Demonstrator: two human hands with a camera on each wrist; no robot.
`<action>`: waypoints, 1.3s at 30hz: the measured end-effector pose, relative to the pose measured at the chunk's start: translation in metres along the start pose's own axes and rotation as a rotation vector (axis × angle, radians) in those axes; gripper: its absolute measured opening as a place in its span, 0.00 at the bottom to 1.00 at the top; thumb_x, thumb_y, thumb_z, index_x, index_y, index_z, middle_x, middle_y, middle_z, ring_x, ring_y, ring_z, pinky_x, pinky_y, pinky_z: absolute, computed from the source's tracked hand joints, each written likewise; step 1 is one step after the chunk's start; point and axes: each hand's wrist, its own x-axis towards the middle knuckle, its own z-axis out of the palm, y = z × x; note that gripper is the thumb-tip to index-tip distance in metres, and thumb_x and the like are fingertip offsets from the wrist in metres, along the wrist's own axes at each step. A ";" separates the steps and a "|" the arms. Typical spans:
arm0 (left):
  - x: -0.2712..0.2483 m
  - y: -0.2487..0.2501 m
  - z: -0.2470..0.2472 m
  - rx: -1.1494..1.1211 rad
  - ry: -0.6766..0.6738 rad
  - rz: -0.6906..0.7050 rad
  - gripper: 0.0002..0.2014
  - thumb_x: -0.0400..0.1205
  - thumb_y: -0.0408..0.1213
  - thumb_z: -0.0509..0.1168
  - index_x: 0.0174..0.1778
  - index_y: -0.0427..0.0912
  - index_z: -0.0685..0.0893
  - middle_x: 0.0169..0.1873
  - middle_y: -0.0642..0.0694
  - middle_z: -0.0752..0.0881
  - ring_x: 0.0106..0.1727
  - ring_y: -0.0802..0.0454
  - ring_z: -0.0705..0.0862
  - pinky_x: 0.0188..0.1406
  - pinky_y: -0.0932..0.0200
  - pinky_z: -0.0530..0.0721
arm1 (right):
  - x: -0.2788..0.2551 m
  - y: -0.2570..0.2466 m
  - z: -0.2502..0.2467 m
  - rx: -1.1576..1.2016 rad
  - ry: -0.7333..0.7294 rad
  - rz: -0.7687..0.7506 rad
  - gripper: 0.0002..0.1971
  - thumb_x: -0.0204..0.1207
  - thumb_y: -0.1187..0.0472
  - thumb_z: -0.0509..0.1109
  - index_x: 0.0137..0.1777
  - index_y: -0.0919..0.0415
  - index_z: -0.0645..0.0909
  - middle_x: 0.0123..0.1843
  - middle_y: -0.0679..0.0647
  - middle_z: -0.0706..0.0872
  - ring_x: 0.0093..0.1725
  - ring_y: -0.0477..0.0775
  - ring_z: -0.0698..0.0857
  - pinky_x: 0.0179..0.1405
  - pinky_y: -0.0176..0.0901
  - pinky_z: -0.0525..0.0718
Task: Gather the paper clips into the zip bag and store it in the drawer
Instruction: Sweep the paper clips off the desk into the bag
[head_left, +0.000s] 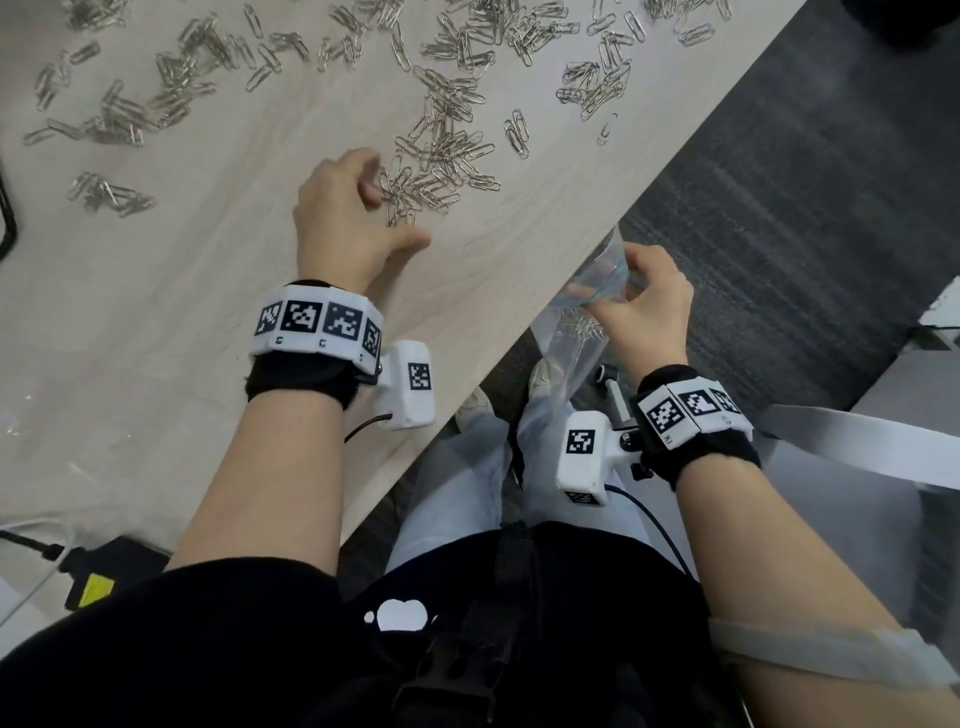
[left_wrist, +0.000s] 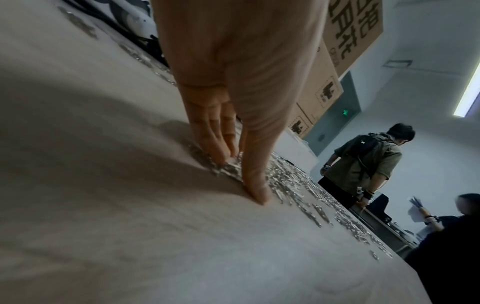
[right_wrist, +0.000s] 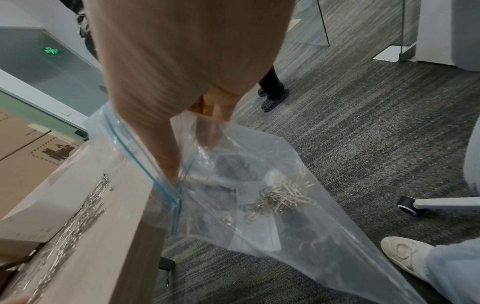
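Note:
Silver paper clips (head_left: 441, 161) lie scattered in heaps across the pale wooden table (head_left: 156, 312). My left hand (head_left: 395, 218) rests on the table at the near edge of one heap. Its cupped fingers (left_wrist: 221, 152) touch the clips (left_wrist: 285, 185) and the thumb tip presses the wood, with some clips between them. My right hand (head_left: 631, 291) grips the open mouth of a clear zip bag (head_left: 576, 353) just below the table's edge. The bag (right_wrist: 259, 226), held by my right hand (right_wrist: 189, 158), has a blue zip strip. It hangs down with several clips (right_wrist: 283, 199) inside.
A black cable and a black device with a yellow label (head_left: 93, 587) lie at the table's near left. Grey carpet (head_left: 779, 208) lies beyond the edge, with a chair wheel (right_wrist: 409, 205) and my shoe (right_wrist: 405, 253). Cardboard boxes (left_wrist: 350, 30) and another person (left_wrist: 363, 164) stand across the room.

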 end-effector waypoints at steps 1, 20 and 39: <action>0.001 0.004 0.001 -0.035 -0.003 0.008 0.35 0.60 0.41 0.82 0.64 0.46 0.81 0.42 0.50 0.83 0.42 0.54 0.80 0.57 0.56 0.82 | 0.000 0.001 0.000 0.001 0.004 -0.004 0.19 0.64 0.63 0.80 0.55 0.60 0.83 0.52 0.56 0.85 0.51 0.48 0.82 0.52 0.39 0.83; 0.028 0.042 0.041 0.211 -0.011 0.165 0.26 0.84 0.39 0.55 0.79 0.56 0.61 0.83 0.47 0.52 0.84 0.43 0.42 0.79 0.38 0.43 | -0.003 0.017 -0.004 0.031 0.021 -0.089 0.22 0.61 0.59 0.83 0.54 0.63 0.84 0.47 0.52 0.82 0.45 0.40 0.79 0.44 0.24 0.76; -0.004 0.045 0.064 -0.074 -0.004 0.402 0.20 0.84 0.36 0.55 0.74 0.46 0.71 0.78 0.44 0.67 0.82 0.44 0.56 0.82 0.45 0.48 | -0.008 0.023 -0.011 0.052 0.038 -0.095 0.23 0.62 0.57 0.82 0.56 0.63 0.84 0.48 0.51 0.80 0.45 0.32 0.78 0.45 0.25 0.76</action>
